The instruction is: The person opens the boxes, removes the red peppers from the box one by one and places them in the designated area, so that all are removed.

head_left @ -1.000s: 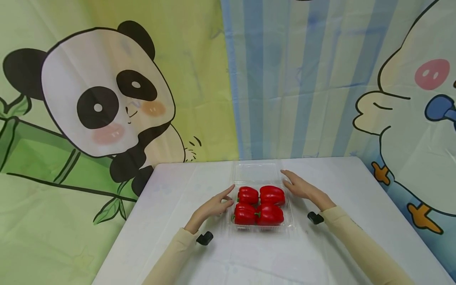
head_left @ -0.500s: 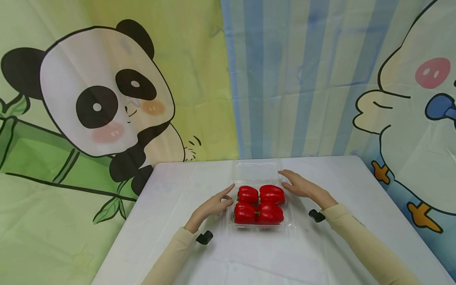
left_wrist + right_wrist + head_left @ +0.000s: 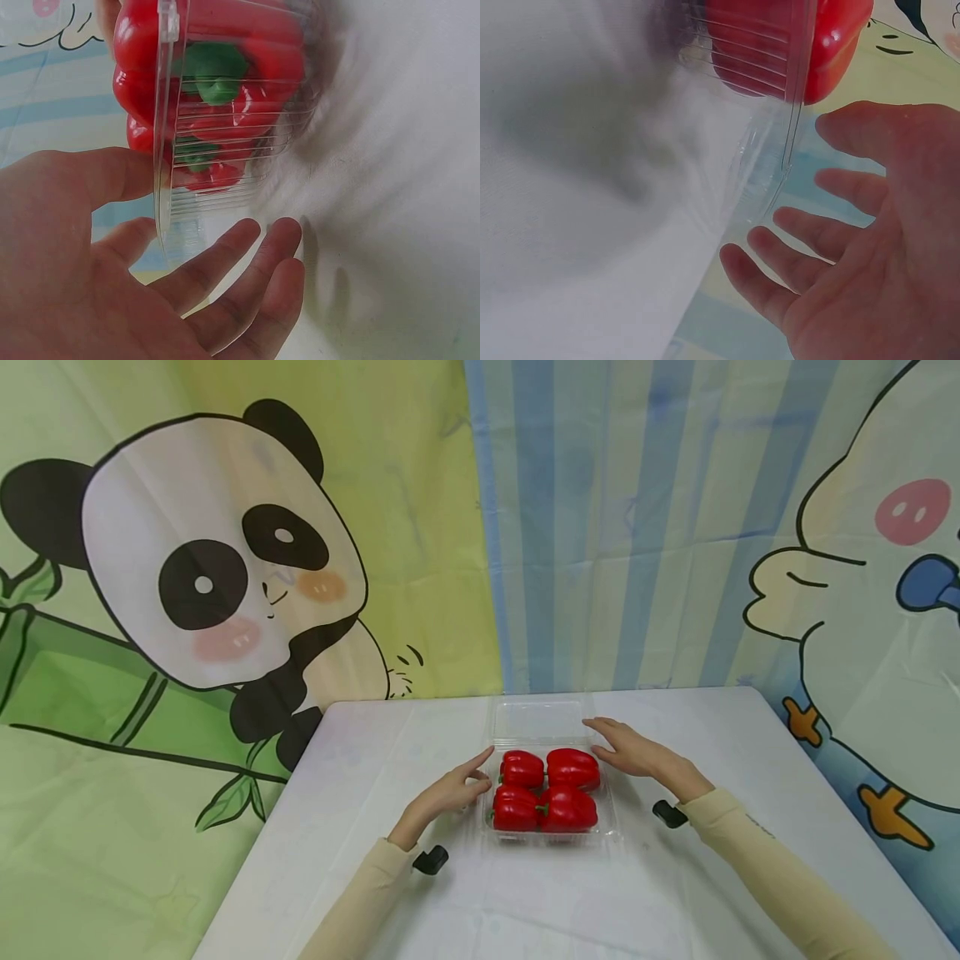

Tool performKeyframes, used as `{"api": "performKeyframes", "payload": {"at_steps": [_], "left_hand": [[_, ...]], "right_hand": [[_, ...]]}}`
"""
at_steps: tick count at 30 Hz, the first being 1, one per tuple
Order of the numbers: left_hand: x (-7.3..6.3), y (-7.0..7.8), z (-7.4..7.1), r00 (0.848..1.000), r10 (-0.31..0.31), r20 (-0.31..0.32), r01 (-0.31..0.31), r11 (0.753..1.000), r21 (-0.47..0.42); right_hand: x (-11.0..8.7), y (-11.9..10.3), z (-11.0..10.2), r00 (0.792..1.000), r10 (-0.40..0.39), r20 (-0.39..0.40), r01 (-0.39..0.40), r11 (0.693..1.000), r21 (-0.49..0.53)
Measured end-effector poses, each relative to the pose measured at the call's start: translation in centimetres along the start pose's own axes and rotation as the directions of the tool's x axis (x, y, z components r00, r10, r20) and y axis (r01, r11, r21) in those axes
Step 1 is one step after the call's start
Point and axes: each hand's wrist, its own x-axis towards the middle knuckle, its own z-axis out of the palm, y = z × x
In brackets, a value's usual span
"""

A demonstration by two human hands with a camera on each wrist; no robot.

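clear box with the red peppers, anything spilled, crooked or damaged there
Nothing stands out: all four red peppers sit inside the clear box, its lid lies open behind, and no spill or damage shows.

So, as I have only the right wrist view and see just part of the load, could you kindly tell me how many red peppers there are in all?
Observer: There are four red peppers in the clear container, in two rows of two.
Operator: Thank you; could you tell me whether any stems can be seen?
Observer: Yes, the left wrist view shows green stems through the container's wall.
Operator: And is anything beside the container, on the side opposite the hand I can see?
Observer: Yes, the left hand is at that side, its index finger extended in the head view.
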Motion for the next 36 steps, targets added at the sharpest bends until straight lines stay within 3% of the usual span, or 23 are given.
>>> {"api": "performKeyframes", "payload": {"at_steps": [12, 36], "left_hand": [[0.0, 0.1, 0.0, 1.0, -0.012, 0.004, 0.012, 1.0, -0.005], [-0.3, 0.5, -0.1, 1.0, -0.018, 0.0, 0.018, 1.0, -0.006]], "right_hand": [[-0.6, -1.5, -0.4, 1.0, 0.006, 0.025, -0.005, 0.999, -0.044], [-0.5, -4.3, -0.4, 0.988, -0.13, 0.083, 0.133, 0.99, -0.034]]}}
